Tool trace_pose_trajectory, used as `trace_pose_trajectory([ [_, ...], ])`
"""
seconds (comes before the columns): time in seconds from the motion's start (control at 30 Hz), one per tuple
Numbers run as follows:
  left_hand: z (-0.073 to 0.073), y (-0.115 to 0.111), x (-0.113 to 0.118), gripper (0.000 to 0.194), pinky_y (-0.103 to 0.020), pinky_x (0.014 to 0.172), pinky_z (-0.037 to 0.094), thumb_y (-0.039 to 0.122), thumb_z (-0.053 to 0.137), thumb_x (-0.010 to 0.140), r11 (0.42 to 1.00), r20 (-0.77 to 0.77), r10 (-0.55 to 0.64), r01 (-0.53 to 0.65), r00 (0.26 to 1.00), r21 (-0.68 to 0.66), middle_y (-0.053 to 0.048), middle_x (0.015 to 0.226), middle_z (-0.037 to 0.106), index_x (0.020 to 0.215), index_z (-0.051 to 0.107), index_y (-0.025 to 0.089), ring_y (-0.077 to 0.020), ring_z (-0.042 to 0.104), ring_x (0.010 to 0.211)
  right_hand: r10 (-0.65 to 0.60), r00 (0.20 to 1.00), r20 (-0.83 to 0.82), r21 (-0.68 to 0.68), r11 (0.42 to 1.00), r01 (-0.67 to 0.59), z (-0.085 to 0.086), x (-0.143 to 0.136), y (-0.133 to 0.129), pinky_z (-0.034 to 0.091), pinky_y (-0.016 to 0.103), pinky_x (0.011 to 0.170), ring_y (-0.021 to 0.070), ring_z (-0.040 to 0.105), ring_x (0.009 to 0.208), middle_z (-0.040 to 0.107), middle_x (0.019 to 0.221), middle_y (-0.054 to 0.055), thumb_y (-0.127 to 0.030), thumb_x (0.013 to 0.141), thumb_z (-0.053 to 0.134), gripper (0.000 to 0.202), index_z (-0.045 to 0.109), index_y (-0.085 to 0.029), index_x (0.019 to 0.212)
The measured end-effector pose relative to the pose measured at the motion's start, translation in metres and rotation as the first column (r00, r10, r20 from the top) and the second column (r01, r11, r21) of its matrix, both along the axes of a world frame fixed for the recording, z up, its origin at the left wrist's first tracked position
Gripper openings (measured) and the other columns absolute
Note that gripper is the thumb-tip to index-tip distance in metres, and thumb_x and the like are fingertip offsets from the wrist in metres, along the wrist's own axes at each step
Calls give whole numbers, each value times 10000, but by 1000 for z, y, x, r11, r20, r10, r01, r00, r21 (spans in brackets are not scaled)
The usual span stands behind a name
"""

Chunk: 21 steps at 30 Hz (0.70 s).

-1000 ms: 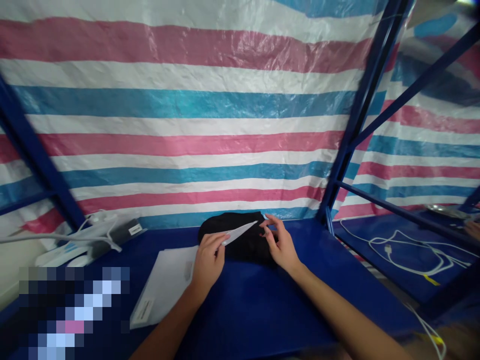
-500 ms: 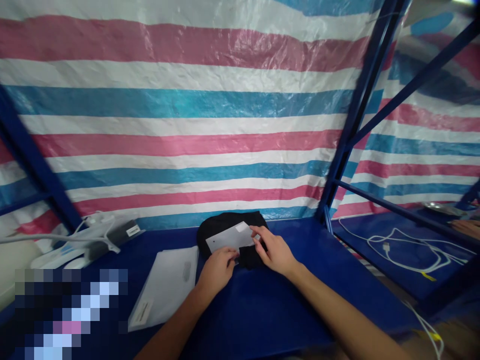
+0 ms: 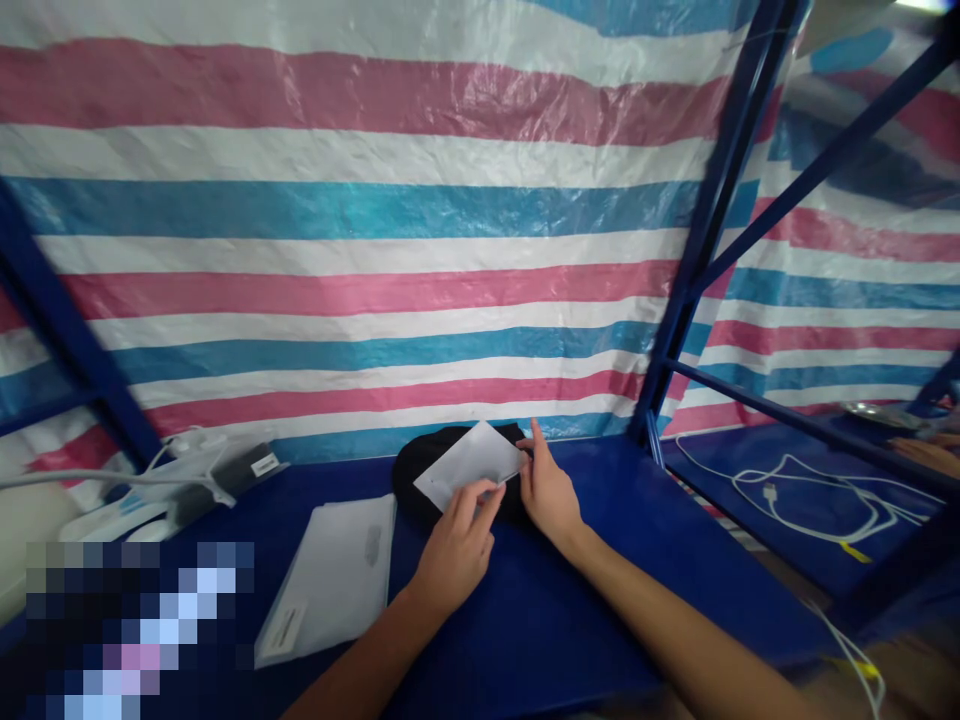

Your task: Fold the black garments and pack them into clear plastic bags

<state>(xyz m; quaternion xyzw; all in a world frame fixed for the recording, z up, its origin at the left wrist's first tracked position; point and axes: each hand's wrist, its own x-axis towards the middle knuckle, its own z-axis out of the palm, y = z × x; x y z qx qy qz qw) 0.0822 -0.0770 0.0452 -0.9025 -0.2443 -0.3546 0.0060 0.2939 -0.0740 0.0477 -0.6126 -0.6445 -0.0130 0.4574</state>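
Note:
A white rectangular sheet (image 3: 472, 462), card or flat pouch, is tilted over a folded black cloth item (image 3: 409, 478). My left hand (image 3: 461, 550) pinches its lower edge between thumb and fingers. At its right corner, my right hand (image 3: 549, 488) grips the sheet, with the index finger pointing up. Much of the black cloth is hidden behind the sheet and my hands. Left of my left hand lies a stack of frosted plastic bags (image 3: 337, 570) with a small printed label, flat on the blue tabletop (image 3: 592, 630).
White devices and cables (image 3: 187, 480) sit at the left by a blue frame post (image 3: 82, 350). Another post (image 3: 686, 270) rises at the right. Beyond it are a coiled white cable (image 3: 817, 495) and another person's hand (image 3: 930, 452). Striped sheeting (image 3: 390, 290) hangs behind.
The white sheet has come up off the black cloth and tilted. My left hand moved right along its lower edge. My right hand turned more upright at its right corner.

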Motion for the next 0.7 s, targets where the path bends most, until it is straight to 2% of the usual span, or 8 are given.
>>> trace_pose_trajectory([
  [0.13,0,-14,7,762,-477,1076,580,0,449,938,994,-75,-100,96,992,-56,-149,1463,546,1644,371,275,-298,634,1237,-7,981,-192,87,996,24,-4,8,9,614,416,872,286,756,1049,716,1324,144,-297,1074,378,667,151,-207,1695],
  [0.2,1,-20,7,671,-437,1076,587,68,487,979,974,-89,-179,164,980,-153,-137,1496,545,1614,422,275,-276,656,1228,24,965,-261,76,997,-4,-5,13,12,607,399,842,282,771,956,772,1143,123,-327,1083,359,610,249,-173,1663],
  [0.3,7,-24,0,453,-315,929,637,202,521,1041,927,-44,-244,220,969,-305,-94,1450,613,1479,581,301,-188,736,981,40,950,-310,49,998,-26,-5,17,13,591,366,757,272,762,770,773,929,77,-375,1089,346,556,380,-153,1597],
  [0.37,14,-21,-8,309,-275,807,640,255,524,1058,938,86,-164,182,983,-296,-81,1316,685,1315,691,292,-167,731,878,38,952,-304,48,999,-24,-3,19,11,578,357,722,271,746,720,756,863,61,-389,1088,352,544,421,-151,1573],
  [0.43,22,-13,-18,236,-329,852,637,293,578,1041,977,306,22,44,952,-208,-97,1258,690,1231,715,274,-224,724,1008,36,958,-283,37,999,-26,-1,18,8,565,352,692,268,725,676,733,799,44,-394,1091,358,538,437,-155,1566],
  [0.53,33,6,-26,560,-471,1036,589,379,767,929,960,569,240,-103,787,-262,-138,1477,572,1445,571,283,-327,614,1321,68,966,-250,17,998,-65,1,12,4,559,350,691,267,724,688,725,798,37,-386,1096,358,527,420,-176,1575],
  [0.6,37,16,-26,836,-484,1030,596,427,847,855,877,599,293,39,745,-478,-163,1578,508,1566,429,289,-342,614,1348,98,971,-219,9,995,-98,1,6,1,565,354,721,271,740,745,738,864,45,-363,1094,359,533,370,-194,1599],
  [0.7,35,19,-16,817,-473,1004,610,430,891,812,597,542,249,314,803,-739,-166,1452,658,1510,514,231,-344,701,1242,138,976,-171,15,990,-138,-1,-5,-3,586,366,776,263,753,820,743,1031,71,-321,1081,378,578,265,-217,1638],
])
